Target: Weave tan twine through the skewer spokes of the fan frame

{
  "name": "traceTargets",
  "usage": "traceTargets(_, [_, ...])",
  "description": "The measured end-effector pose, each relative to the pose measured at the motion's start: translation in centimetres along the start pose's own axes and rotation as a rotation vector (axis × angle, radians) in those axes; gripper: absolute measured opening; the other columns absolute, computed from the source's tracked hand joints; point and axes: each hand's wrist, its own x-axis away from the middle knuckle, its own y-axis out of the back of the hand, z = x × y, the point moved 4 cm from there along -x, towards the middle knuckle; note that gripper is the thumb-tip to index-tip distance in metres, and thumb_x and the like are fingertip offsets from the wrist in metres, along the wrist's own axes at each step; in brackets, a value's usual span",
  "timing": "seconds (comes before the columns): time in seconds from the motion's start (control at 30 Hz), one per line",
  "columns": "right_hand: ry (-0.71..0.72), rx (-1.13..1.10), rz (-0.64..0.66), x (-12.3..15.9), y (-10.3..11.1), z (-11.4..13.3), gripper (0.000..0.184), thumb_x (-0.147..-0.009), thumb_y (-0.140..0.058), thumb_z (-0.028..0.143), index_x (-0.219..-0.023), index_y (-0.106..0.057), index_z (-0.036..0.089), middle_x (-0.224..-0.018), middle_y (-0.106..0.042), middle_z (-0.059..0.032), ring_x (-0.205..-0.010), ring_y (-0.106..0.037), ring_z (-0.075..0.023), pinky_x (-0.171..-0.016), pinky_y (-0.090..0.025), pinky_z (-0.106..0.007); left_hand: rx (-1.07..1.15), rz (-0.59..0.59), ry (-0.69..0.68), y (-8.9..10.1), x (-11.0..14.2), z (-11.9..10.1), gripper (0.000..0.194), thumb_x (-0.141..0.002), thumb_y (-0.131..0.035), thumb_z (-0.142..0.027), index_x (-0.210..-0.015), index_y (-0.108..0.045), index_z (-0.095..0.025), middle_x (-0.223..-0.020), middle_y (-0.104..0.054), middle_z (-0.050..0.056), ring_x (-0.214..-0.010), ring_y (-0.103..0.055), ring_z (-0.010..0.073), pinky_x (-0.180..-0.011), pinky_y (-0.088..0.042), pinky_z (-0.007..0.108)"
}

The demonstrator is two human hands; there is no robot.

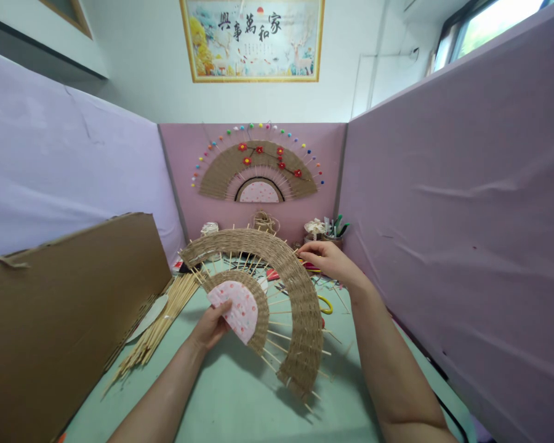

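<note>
A half-round woven fan (307,301) is held tilted over the table, its thin wooden sticks running through a wide twine band and a smaller inner one. At its base is a pink spotted half-circle (238,307). My left hand (213,324) grips this base, thumb on the front and the other fingers mostly hidden behind. At the upper right of the outer band, my right hand (327,258) pinches at a stick end that pokes past the rim. The exact contact of its fingertips is too small to see clearly.
Left on the green table (258,412) lie a bundle of thin sticks (166,317) and a standing cardboard sheet (69,307). Yellow-handled scissors (325,304), twine (264,221) and a pen holder (335,237) sit beyond the fan. A decorated fan (258,161) hangs on the back panel.
</note>
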Motion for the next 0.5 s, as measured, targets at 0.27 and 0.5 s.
traceTargets(0.27, [0.018,0.076,-0.013,0.3,0.2,0.9,0.026,-0.078,-0.053,0.036,-0.081,-0.068,0.015,-0.080,-0.068,-0.0052,-0.069,-0.059,-0.0152,-0.061,-0.044,-0.025,0.008,-0.035,-0.029,0.0,0.0,-0.1,0.039,-0.078,-0.060,-0.011,-0.117,-0.054,-0.006,-0.093,-0.072,0.015,-0.087,-0.068,0.0263,-0.086,-0.050,0.041])
traceTargets(0.5, [0.112,0.240,-0.153,0.6,0.6,1.9,0.019,-0.078,-0.055,0.031,-0.078,-0.067,0.017,-0.080,-0.066,-0.0049,-0.072,-0.058,-0.0153,-0.067,-0.043,-0.026,0.006,-0.039,-0.022,-0.2,0.0,-0.1,0.040,-0.079,-0.059,-0.010,-0.118,-0.053,-0.007,-0.094,-0.072,0.015,-0.088,-0.068,0.0258,-0.084,-0.052,0.039])
